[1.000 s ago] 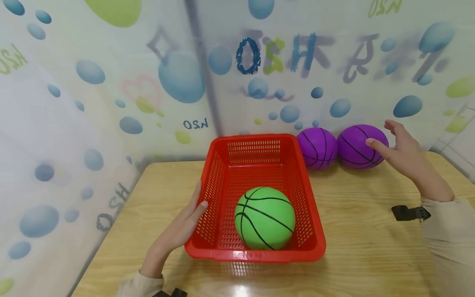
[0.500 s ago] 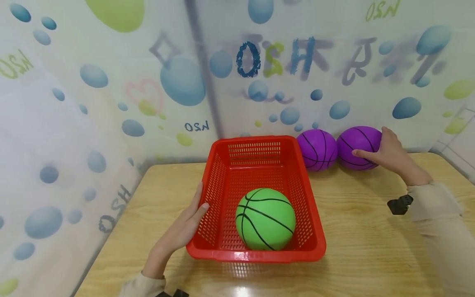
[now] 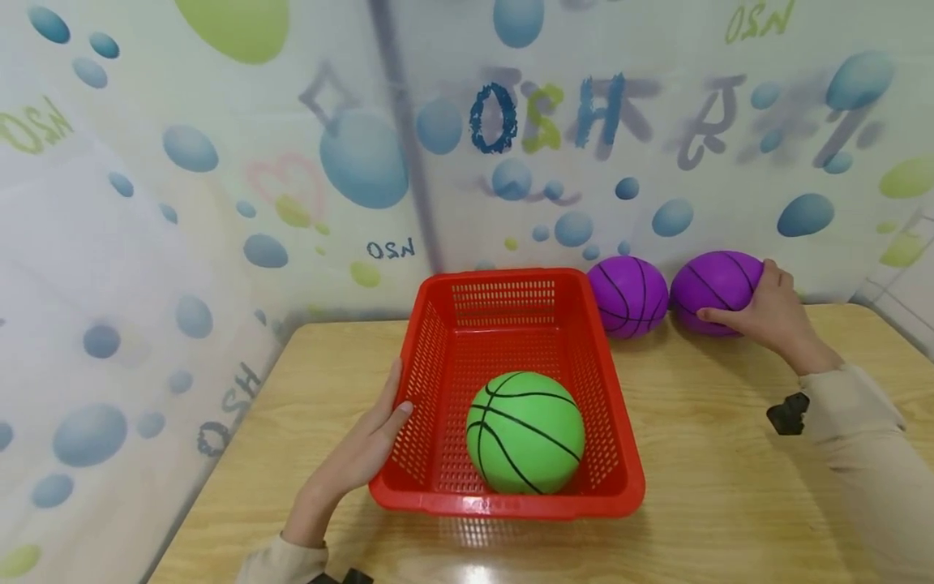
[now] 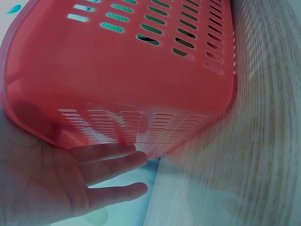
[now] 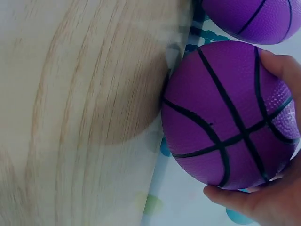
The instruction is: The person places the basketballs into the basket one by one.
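A red plastic basket [image 3: 507,504] with slotted walls stands on the table, and a green basketball [image 3: 525,434] lies inside, near its front. My left hand [image 3: 357,446] holds the basket's left rim, thumb over the edge. In the left wrist view its fingers [image 4: 115,168] extend along the outer wall; the thumb is hidden. At the back right, my right hand [image 3: 773,316] grips a purple basketball [image 3: 711,288], thumb on the near side and fingers round the right side. The right wrist view shows that ball [image 5: 225,117] between thumb and fingers. Whether it touches the table is unclear.
A second purple basketball [image 3: 627,296] sits between the basket and the held ball, close to the basket's back right corner. Behind the wooden table [image 3: 700,454] hangs a wall covering [image 3: 467,211] with a bubble pattern, also along the left side.
My right hand has moved left onto the right-hand purple basketball and taken hold of it. A narrow gap now shows between the two purple balls. The left hand stays on the basket.
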A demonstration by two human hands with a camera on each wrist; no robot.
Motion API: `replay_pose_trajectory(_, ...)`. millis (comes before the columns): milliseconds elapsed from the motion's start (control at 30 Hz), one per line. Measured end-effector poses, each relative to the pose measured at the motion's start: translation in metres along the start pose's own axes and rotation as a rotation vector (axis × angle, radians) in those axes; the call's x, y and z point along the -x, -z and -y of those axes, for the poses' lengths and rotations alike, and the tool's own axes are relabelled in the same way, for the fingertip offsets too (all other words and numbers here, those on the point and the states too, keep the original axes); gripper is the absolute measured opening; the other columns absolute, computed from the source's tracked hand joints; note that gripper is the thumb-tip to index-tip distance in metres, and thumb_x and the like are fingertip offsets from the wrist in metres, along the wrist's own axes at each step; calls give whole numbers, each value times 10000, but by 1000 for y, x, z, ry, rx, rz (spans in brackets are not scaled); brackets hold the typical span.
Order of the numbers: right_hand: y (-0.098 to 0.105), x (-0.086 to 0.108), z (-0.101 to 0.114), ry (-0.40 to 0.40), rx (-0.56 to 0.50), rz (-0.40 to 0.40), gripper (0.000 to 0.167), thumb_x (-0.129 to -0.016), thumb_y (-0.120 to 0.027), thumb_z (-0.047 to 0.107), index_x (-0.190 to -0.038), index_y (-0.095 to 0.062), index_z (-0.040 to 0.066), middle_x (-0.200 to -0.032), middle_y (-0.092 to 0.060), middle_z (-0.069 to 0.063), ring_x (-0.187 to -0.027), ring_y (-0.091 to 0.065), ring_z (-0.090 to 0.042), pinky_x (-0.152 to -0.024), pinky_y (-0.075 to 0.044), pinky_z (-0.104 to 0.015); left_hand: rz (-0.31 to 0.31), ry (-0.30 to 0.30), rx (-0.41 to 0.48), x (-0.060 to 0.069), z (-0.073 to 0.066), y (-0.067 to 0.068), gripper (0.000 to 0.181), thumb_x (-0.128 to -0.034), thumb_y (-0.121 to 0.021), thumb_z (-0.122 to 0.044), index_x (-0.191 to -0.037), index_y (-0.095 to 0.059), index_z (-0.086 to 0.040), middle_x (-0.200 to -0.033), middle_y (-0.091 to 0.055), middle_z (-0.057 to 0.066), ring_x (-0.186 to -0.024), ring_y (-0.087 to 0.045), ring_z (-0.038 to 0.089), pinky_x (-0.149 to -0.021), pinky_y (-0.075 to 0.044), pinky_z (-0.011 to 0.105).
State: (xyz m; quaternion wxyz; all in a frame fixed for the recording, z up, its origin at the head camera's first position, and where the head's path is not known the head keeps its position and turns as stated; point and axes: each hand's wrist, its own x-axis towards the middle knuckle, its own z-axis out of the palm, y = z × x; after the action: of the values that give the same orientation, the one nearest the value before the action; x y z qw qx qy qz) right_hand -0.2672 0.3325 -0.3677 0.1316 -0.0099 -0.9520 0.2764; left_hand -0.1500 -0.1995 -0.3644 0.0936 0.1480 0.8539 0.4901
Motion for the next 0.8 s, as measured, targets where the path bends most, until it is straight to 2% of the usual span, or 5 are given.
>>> replay_pose_trajectory(200,16,9,12,17,-13,-82,1132,-731,-759,397,-1392,-22,-151,-1259,-174,-476,-1026,-267,-651,-782,-283,-724,-1,5,11,1,1,-1,582,-1034,-296,-253,-1498,55,-247,-1534,-67,51,-1074,-540,297,-838,-463,401)
replay_pose_trajectory(300,28,11,27,46,-36,-138,1120,-721,-775,366,-1418,-40,-112,-1278,-197,-450,-1058,-273,-638,-789,-277,-720,0,4,11,0,0,-1,582,-1033,-299,-261,-1498,52,-255,-1533,-74,49,-1077,-538,296,-839,-462,400)
replay_pose_trajectory(433,43,15,54,109,-129,-193,1057,-710,-799,302,-1434,-116,-56,-1317,-259,-374,-1122,-312,-556,-807,-301,-693,5,9,37,1,0,-1,582,-1033,-300,-255,-1497,51,-271,-1520,-134,88,-1011,-580,295,-799,-487,396)
replay_pose_trajectory(600,49,23,101,170,-241,-153,1006,-718,-802,292,-1456,-164,48,-1368,-319,-251,-1138,-384,-480,-822,-342,-668,4,18,48,0,-1,-1,578,-1035,-295,-230,-1497,48,-274,-1511,-161,109,-959,-603,291,-764,-502,383)
replay_pose_trajectory(800,35,27,146,252,-275,-76,1062,-707,-811,311,-1489,-122,110,-1416,-294,-208,-1180,-376,-464,-834,-356,-664,5,15,37,0,-1,0,576,-1035,-286,-234,-1497,56,-264,-1525,-112,86,-995,-584,297,-776,-497,382)
